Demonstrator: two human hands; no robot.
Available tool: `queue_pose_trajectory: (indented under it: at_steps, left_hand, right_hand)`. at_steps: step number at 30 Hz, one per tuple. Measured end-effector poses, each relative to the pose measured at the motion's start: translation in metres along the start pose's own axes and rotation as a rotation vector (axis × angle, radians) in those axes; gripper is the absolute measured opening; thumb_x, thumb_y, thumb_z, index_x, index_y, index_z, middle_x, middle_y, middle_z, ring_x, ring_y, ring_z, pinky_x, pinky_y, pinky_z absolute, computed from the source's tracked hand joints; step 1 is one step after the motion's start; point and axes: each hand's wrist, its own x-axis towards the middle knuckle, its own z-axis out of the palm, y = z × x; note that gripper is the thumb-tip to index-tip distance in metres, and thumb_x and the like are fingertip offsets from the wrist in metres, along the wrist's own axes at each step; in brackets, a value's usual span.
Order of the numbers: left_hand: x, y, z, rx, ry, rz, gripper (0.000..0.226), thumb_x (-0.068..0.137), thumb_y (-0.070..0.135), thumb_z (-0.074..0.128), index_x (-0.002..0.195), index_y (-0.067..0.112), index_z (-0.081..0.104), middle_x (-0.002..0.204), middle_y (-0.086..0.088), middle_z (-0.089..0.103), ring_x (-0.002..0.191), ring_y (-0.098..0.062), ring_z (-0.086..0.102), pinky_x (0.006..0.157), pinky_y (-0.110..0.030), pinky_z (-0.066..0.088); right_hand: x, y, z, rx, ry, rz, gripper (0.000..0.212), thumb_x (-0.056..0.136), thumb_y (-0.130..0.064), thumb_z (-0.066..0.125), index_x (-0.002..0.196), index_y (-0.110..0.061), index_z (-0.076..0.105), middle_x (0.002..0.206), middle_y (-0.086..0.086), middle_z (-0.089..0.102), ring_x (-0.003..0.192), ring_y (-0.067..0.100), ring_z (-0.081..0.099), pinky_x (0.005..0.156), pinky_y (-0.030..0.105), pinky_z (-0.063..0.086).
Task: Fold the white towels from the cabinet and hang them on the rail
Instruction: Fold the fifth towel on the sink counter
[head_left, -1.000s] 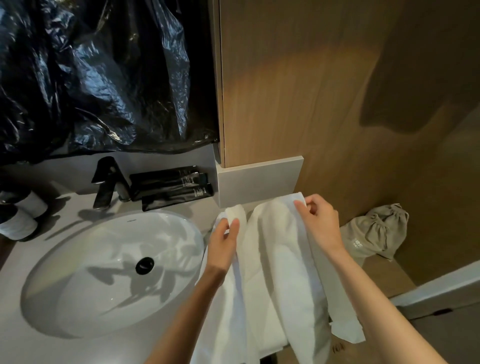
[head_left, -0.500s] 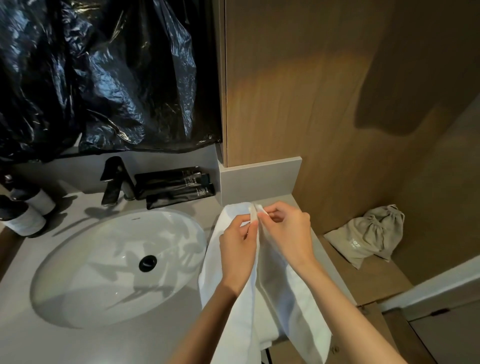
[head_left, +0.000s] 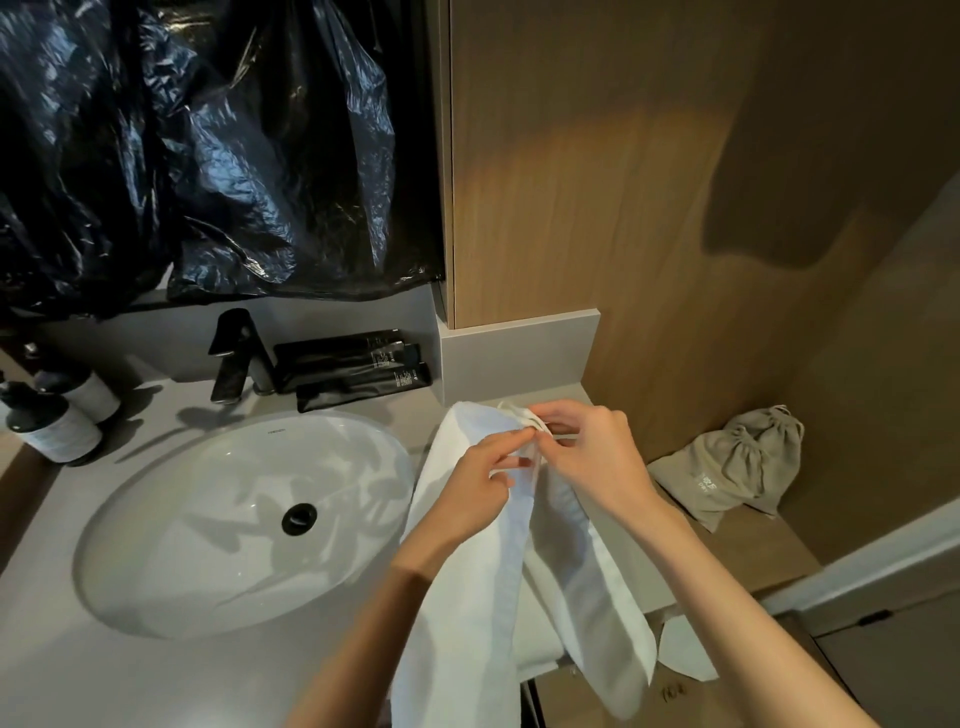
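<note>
A white towel (head_left: 467, 587) hangs lengthwise from both my hands over the right end of the grey vanity counter (head_left: 62, 654). My left hand (head_left: 475, 486) pinches its top edge from the left. My right hand (head_left: 589, 457) pinches the same edge from the right, and the two top corners meet between my fingertips. The towel's lower folds drop past the counter's front edge. More white cloth (head_left: 685, 649) shows below the counter at the right. No rail is in view.
A white oval sink (head_left: 208, 519) with a black drain and black tap (head_left: 234, 358) fills the counter's left. Black tubes (head_left: 358, 371) lie behind it, dark bottles (head_left: 52, 421) at far left. A beige drawstring bag (head_left: 737, 462) rests on a wooden ledge right. Black plastic (head_left: 208, 145) covers the mirror.
My hands, first spread apart holding the towel's top corners, have come together, bringing the two corners to meet and doubling the towel lengthwise.
</note>
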Motion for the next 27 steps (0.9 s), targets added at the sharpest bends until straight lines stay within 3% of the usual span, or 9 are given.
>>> queue_pose_trajectory:
  at_steps: [5,8,10,13,15,17,21,24,27]
  left_hand:
    - [-0.009,0.006,-0.005,0.014,-0.027,0.15,0.058,0.087,-0.018,0.041,0.128,0.019,0.056,0.119,0.02,0.053,0.108,-0.007,0.057,0.086,-0.004,0.04]
    - [-0.016,0.007,-0.009,0.022,0.306,0.211,0.039,0.09,-0.003,0.055,0.108,0.029,0.068,0.106,0.02,0.062,0.104,-0.007,0.06,0.081,-0.013,0.048]
    - [-0.013,0.006,-0.017,0.142,0.445,0.251,0.037,0.089,0.008,0.061,0.118,0.03,0.062,0.109,0.017,0.061,0.108,-0.004,0.053,0.09,-0.016,0.044]
    - [-0.001,0.009,-0.027,0.372,0.187,0.351,0.037,0.087,0.032,0.061,0.124,0.032,0.056,0.115,0.02,0.056,0.113,-0.005,0.048,0.102,-0.025,0.037]
    - [0.004,0.014,-0.025,0.464,-0.024,0.394,0.03,0.085,0.046,0.056,0.113,0.035,0.062,0.107,0.023,0.059,0.106,-0.006,0.055,0.098,-0.036,0.041]
    - [0.006,0.017,-0.016,0.465,-0.146,0.385,0.032,0.085,0.053,0.054,0.106,0.032,0.064,0.102,0.022,0.06,0.101,-0.006,0.057,0.093,-0.035,0.044]
    - [-0.007,0.013,0.012,0.628,-0.286,0.453,0.016,0.091,0.044,0.055,0.094,0.029,0.051,0.088,0.02,0.051,0.084,-0.008,0.048,0.079,-0.028,0.033]
    - [-0.021,0.004,0.037,0.691,-0.418,0.402,0.025,0.092,0.044,0.053,0.101,0.021,0.055,0.09,0.01,0.056,0.082,-0.01,0.046,0.081,-0.025,0.032]
    - [-0.026,-0.008,0.06,0.796,-0.483,0.385,0.03,0.092,0.046,0.05,0.093,0.016,0.054,0.089,0.002,0.058,0.082,-0.013,0.044,0.078,-0.029,0.028]
  right_hand:
    - [-0.009,0.0,-0.005,-0.099,0.07,-0.091,0.018,0.089,-0.008,0.065,0.1,-0.018,0.075,0.093,-0.011,0.074,0.086,0.004,0.068,0.082,0.024,0.055]
    - [-0.017,0.001,-0.017,-0.145,0.1,-0.115,0.018,0.091,-0.01,0.063,0.102,-0.02,0.074,0.096,-0.008,0.073,0.088,0.006,0.065,0.08,0.02,0.052]
    - [-0.023,0.0,-0.029,-0.206,0.126,-0.115,0.021,0.092,-0.014,0.063,0.105,-0.026,0.072,0.093,-0.005,0.069,0.084,0.002,0.055,0.07,0.013,0.042]
    - [-0.031,-0.002,-0.052,-0.261,0.177,-0.097,0.022,0.093,-0.021,0.06,0.109,-0.035,0.068,0.086,-0.004,0.059,0.081,0.004,0.047,0.064,0.026,0.042]
    - [-0.037,-0.005,-0.067,-0.179,0.204,-0.123,0.022,0.094,-0.02,0.059,0.109,-0.034,0.068,0.094,-0.011,0.067,0.089,0.005,0.057,0.073,0.035,0.052]
    - [-0.044,-0.009,-0.08,-0.083,0.233,-0.14,0.023,0.094,-0.016,0.06,0.108,-0.033,0.067,0.102,-0.02,0.068,0.097,0.004,0.063,0.083,0.033,0.055]
    - [-0.056,-0.005,-0.101,-0.056,0.381,-0.128,0.021,0.096,-0.012,0.058,0.108,-0.028,0.067,0.102,-0.021,0.067,0.099,0.003,0.063,0.085,0.025,0.054]
    - [-0.065,0.002,-0.113,-0.044,0.495,-0.113,0.018,0.096,-0.015,0.057,0.11,-0.022,0.067,0.102,-0.016,0.067,0.096,0.004,0.063,0.084,0.025,0.055]
    - [-0.076,0.011,-0.127,-0.015,0.552,-0.087,0.018,0.098,-0.015,0.054,0.11,-0.019,0.066,0.097,-0.014,0.067,0.085,0.008,0.065,0.072,0.026,0.058]
